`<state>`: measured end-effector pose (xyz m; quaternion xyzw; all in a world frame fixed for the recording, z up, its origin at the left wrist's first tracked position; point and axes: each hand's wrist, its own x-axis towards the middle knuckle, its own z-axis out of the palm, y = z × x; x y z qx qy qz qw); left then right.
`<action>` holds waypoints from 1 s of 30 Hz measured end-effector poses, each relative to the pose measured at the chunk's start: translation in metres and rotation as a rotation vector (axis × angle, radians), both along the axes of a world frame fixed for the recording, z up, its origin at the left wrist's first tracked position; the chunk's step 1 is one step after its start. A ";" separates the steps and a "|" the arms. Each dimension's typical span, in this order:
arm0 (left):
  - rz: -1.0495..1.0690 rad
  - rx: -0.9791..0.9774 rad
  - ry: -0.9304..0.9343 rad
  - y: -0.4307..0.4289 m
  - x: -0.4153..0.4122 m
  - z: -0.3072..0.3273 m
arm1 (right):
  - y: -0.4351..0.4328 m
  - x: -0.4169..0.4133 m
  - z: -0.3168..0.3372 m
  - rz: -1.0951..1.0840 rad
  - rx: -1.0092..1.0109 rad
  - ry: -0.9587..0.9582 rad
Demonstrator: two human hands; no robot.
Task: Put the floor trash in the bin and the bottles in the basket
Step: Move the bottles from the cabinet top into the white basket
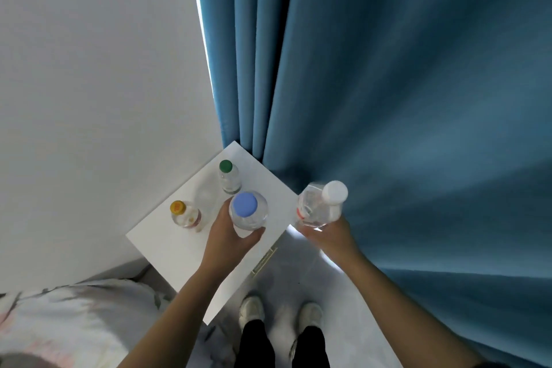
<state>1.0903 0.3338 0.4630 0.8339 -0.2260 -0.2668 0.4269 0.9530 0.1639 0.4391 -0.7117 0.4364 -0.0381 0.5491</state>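
The left hand (230, 236) wraps around the blue-capped bottle (248, 210) over the white table (161, 245), though it is hard to tell whether the bottle is lifted or standing. The right hand (327, 233) grips the white-capped bottle (321, 205) clear of the table edge, probably for carrying. The green-capped bottle (228, 174) and yellow-capped bottle (185, 213) stand upright on the table. No basket is in view.
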 end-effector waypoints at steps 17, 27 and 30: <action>-0.258 -0.002 -0.109 -0.075 -0.128 0.097 | -0.019 -0.160 0.117 -0.420 -0.073 -0.166; -0.386 -0.133 -0.111 -0.106 -0.263 0.101 | -0.027 -0.325 0.123 -0.480 -0.128 -0.094; -0.421 -0.144 -0.089 -0.112 -0.313 0.103 | -0.027 -0.378 0.126 -0.501 -0.156 -0.099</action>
